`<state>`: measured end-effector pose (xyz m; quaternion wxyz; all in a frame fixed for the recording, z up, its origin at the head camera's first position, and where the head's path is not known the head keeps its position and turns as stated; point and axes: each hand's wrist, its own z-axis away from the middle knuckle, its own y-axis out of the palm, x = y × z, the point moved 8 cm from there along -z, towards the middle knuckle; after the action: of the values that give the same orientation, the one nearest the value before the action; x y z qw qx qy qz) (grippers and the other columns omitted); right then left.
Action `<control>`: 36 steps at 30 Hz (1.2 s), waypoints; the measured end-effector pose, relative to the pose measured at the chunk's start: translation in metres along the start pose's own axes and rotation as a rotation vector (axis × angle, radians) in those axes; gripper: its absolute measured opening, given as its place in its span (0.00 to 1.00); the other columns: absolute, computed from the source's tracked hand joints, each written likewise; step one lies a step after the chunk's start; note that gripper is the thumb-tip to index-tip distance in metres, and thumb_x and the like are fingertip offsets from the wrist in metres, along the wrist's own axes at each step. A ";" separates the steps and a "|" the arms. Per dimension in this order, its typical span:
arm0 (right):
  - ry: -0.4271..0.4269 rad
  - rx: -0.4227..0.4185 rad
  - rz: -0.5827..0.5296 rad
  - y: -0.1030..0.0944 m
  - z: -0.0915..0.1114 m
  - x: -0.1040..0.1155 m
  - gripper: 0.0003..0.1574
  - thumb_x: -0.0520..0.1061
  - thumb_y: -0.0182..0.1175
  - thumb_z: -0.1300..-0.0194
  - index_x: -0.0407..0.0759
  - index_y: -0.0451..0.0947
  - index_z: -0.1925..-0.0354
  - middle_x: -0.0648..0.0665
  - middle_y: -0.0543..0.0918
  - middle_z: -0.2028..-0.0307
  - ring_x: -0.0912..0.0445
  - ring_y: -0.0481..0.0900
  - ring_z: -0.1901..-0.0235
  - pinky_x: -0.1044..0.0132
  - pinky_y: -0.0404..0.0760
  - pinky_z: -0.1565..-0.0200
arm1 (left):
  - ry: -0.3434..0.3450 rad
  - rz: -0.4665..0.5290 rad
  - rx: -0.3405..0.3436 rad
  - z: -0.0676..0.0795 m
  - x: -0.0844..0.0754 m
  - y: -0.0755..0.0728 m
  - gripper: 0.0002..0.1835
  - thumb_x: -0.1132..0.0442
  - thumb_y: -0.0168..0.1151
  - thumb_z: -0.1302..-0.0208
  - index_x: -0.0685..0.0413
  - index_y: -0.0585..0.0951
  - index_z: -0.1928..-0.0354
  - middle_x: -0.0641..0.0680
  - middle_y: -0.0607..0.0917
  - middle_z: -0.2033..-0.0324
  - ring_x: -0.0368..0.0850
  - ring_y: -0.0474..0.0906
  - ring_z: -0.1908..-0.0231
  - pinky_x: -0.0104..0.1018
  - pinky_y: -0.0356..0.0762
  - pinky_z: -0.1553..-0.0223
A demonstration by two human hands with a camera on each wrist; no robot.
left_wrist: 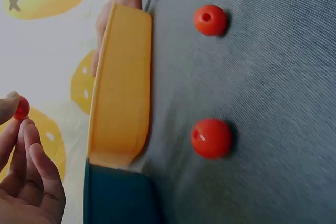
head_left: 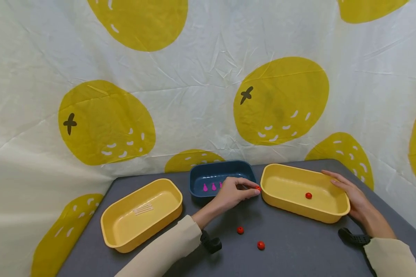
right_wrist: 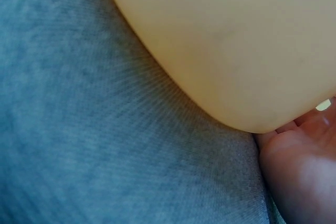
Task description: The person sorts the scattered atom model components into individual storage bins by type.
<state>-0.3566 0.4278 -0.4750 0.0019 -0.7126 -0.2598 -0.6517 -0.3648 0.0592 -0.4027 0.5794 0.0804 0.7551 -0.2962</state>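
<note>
My left hand (head_left: 234, 192) pinches a small red bead (left_wrist: 22, 108) between thumb and fingertips, close to the left end of the right-hand yellow bin (head_left: 294, 207). Inside that bin lies another red bead (head_left: 308, 196). My right hand (head_left: 358, 200) rests against the bin's right end, its fingers fairly straight along the rim; the right wrist view shows the palm (right_wrist: 299, 166) at the bin's outer wall. Two more red beads, one nearer the bins (head_left: 240, 230) and one closer to me (head_left: 261, 245), sit on the grey tabletop, each showing a hole in the left wrist view.
A dark blue bin (head_left: 222, 166) stands at the back, with several pink pieces (head_left: 213, 187) inside, partly covered by my left hand. To the left, a second yellow bin (head_left: 116, 240) holds several pale thin sticks (head_left: 143, 209). A lemon-patterned curtain (head_left: 194, 115) hangs behind the table.
</note>
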 end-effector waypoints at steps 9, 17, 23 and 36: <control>-0.022 0.006 0.000 0.001 0.002 -0.002 0.33 0.37 0.29 0.15 0.55 0.69 0.26 0.60 0.81 0.38 0.58 0.85 0.42 0.58 0.87 0.48 | -0.005 0.073 -0.031 -0.025 -0.009 0.017 0.11 0.52 0.75 0.37 0.43 0.92 0.55 0.42 0.91 0.64 0.42 0.81 0.70 0.44 0.85 0.61; -0.023 0.005 0.000 0.002 0.003 -0.001 0.33 0.38 0.29 0.15 0.54 0.69 0.25 0.60 0.81 0.38 0.58 0.85 0.43 0.59 0.87 0.48 | -0.013 0.082 -0.056 -0.045 -0.010 0.030 0.09 0.54 0.76 0.38 0.44 0.92 0.57 0.42 0.91 0.67 0.47 0.84 0.67 0.36 0.85 0.65; -0.021 -0.011 0.006 0.001 0.002 -0.001 0.32 0.38 0.30 0.14 0.55 0.70 0.26 0.60 0.82 0.39 0.59 0.85 0.43 0.59 0.87 0.49 | -0.004 0.058 -0.072 -0.061 -0.008 0.039 0.08 0.53 0.75 0.38 0.44 0.92 0.58 0.41 0.90 0.70 0.65 0.84 0.60 0.38 0.82 0.70; -0.010 -0.062 0.054 -0.005 0.001 -0.002 0.31 0.39 0.33 0.14 0.56 0.70 0.26 0.62 0.82 0.40 0.60 0.85 0.44 0.60 0.88 0.50 | 0.037 0.032 -0.084 -0.090 -0.010 0.062 0.08 0.55 0.75 0.37 0.46 0.93 0.58 0.41 0.91 0.68 0.36 0.82 0.71 0.30 0.80 0.69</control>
<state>-0.3573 0.4318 -0.4792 -0.0039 -0.7225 -0.2202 -0.6553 -0.4072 0.1601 -0.4012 0.5731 0.0737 0.7759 -0.2534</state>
